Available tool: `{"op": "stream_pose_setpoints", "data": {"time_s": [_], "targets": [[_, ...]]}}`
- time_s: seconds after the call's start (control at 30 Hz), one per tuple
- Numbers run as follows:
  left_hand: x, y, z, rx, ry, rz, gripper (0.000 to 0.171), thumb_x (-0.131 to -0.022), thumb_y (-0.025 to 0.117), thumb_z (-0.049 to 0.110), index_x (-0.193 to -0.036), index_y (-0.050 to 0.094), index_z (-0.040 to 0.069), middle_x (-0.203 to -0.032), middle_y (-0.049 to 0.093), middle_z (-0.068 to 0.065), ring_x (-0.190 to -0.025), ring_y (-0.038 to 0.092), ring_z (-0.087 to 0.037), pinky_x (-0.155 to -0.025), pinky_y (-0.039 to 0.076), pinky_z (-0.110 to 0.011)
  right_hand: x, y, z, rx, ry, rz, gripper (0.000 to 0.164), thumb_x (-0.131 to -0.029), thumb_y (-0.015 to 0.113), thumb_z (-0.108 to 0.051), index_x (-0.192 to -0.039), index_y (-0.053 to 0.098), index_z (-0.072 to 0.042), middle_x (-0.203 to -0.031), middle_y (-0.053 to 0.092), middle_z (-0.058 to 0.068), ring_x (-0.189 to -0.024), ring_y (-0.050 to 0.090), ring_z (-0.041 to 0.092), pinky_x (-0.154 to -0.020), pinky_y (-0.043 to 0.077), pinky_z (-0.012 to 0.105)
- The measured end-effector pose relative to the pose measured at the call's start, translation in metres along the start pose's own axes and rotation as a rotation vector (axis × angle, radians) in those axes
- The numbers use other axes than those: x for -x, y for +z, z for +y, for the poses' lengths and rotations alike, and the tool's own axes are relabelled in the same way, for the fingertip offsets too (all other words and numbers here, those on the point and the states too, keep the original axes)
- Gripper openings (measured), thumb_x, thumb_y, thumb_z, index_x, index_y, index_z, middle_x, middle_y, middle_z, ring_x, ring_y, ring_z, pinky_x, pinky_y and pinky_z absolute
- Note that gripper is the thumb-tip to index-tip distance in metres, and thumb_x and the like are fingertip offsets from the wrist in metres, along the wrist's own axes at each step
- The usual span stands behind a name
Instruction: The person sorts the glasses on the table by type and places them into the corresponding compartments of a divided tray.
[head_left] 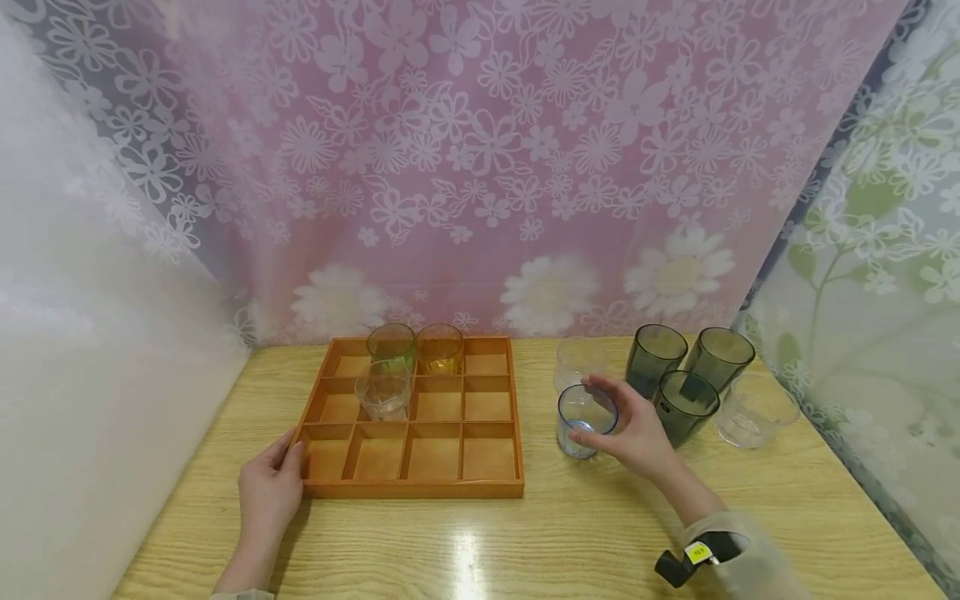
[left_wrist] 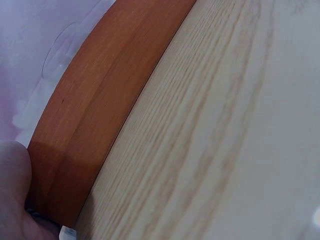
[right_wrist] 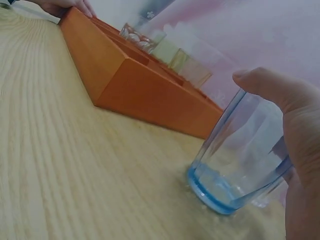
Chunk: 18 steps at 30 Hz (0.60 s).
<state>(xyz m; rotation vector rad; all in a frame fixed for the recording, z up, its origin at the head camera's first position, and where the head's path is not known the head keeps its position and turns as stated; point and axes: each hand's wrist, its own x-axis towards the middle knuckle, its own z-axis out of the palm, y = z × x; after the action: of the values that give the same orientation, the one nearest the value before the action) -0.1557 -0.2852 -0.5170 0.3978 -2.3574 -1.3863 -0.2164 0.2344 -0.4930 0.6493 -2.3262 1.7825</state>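
Note:
My right hand (head_left: 637,429) holds a clear blue-tinted drinking glass (right_wrist: 235,160) near its rim, thumb on the near side and fingers at the far side. In the head view this glass stands just right of the orange-brown divided wooden tray (head_left: 375,490). At the tray's front left corner, my left hand (head_left: 272,483) pinches the side wall between thumb and fingers. Inside the tray, a green glass (head_left: 392,343) and an amber glass (head_left: 441,354) occupy back compartments. A clear glass (head_left: 384,396) sits in the middle row, in front of the green one.
Three dark grey-green glasses (head_left: 656,354) cluster right of my right hand. Beyond the blue-tinted glass is a clear glass (head_left: 579,354), and another clear glass (head_left: 750,417) stands far right. Flowered curtains (head_left: 480,167) border the wood-grain table (head_left: 420,550) behind and at the sides.

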Motion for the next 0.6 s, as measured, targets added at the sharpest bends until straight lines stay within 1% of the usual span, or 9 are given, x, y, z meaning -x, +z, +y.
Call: {"op": "stream_pose_setpoints", "data": {"time_s": [0.07,0.17,0.33,0.4,0.6], "targets": [[0.0,0.0,0.0,-0.002,0.005,0.005,0.037,-0.108,0.061,0.01,-0.14,0.064,-0.007,-0.132,0.067,-0.028,-0.123,0.063,-0.038,-0.077,0.041,0.001,0.001,0.001,0.005,-0.007,0.016,-0.005,0.085,-0.078,0.093,0.004,-0.15,0.047,0.008,-0.146,0.056,0.027,-0.136,0.053,0.032,-0.11,0.042,0.021],[0.0,0.0,0.001,-0.002,0.011,0.007,0.036,-0.108,0.061,0.009,-0.14,0.064,-0.008,-0.131,0.067,-0.028,-0.122,0.063,-0.038,-0.077,0.041,0.0,0.003,0.003,0.011,-0.023,0.04,-0.003,0.087,-0.077,0.093,0.004,-0.151,0.047,0.008,-0.143,0.058,0.028,-0.134,0.056,0.034,-0.108,0.045,0.023],[0.0,0.0,0.0,0.0,0.017,0.007,0.036,-0.107,0.062,0.009,-0.139,0.064,-0.008,-0.131,0.067,-0.029,-0.122,0.063,-0.039,-0.077,0.041,0.0,0.004,0.006,0.022,-0.019,0.042,-0.01,0.079,-0.076,0.094,0.004,-0.144,0.055,0.005,-0.137,0.063,0.027,-0.129,0.059,0.039,-0.108,0.048,0.026],[0.0,0.0,0.0,-0.002,0.022,0.01,0.036,-0.107,0.062,0.009,-0.139,0.064,-0.008,-0.131,0.067,-0.029,-0.122,0.063,-0.039,-0.077,0.041,0.0,0.004,0.007,0.024,-0.018,0.038,-0.012,0.077,-0.075,0.094,0.003,-0.142,0.056,0.005,-0.135,0.064,0.027,-0.128,0.06,0.04,-0.108,0.047,0.026],[-0.001,0.0,-0.001,-0.002,0.021,0.011,0.036,-0.107,0.062,0.009,-0.139,0.064,-0.008,-0.13,0.067,-0.029,-0.122,0.063,-0.039,-0.077,0.041,0.0,0.003,0.009,0.024,-0.034,0.035,-0.005,0.076,-0.075,0.094,0.005,-0.141,0.057,0.006,-0.134,0.065,0.025,-0.126,0.061,0.039,-0.108,0.048,0.026]]}}
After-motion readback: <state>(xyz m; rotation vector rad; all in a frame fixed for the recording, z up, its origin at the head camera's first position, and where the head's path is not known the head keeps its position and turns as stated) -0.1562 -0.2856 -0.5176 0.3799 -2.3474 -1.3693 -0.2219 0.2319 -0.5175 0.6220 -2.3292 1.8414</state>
